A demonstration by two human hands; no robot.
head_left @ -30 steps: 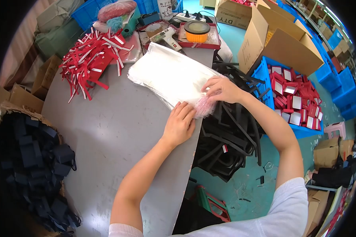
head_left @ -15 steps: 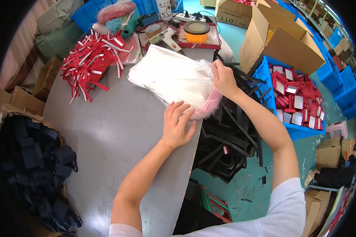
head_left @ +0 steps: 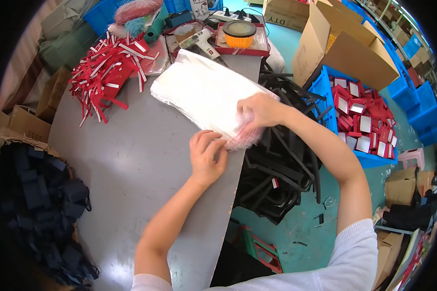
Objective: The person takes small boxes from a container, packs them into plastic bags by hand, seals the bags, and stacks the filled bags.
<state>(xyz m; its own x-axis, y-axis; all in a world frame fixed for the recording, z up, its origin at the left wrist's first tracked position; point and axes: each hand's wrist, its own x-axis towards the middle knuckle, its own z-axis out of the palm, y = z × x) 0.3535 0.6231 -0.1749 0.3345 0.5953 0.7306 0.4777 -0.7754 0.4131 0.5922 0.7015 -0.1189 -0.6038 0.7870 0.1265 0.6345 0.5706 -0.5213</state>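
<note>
A stack of clear plastic bags (head_left: pixel 199 87) with white contents lies on the grey table (head_left: pixel 145 184), its pinkish end near the right edge. My left hand (head_left: pixel 209 157) rests at the stack's lower edge, fingers bent and somewhat apart. Over the pinkish end, my right hand (head_left: pixel 260 111) has its fingers bent down onto the bags; it is slightly blurred, and whatever its fingertips hold is hidden. Left of the stack, a heap of red and white ribbons (head_left: pixel 107 72) lies on the table.
A glue gun (head_left: pixel 201 42) and an orange container (head_left: pixel 239 36) are behind the stack. Black strips (head_left: pixel 281 169) hang beyond the table's right edge. A blue crate (head_left: pixel 325 87) of red boxes stands right, an open carton (head_left: pixel 357 56) behind it. Dark boxes (head_left: pixel 39 194) fill a carton at left.
My right hand has moved left and down from the stack's right corner onto its pinkish end. My left hand has shifted slightly left. The whole view has shifted a little.
</note>
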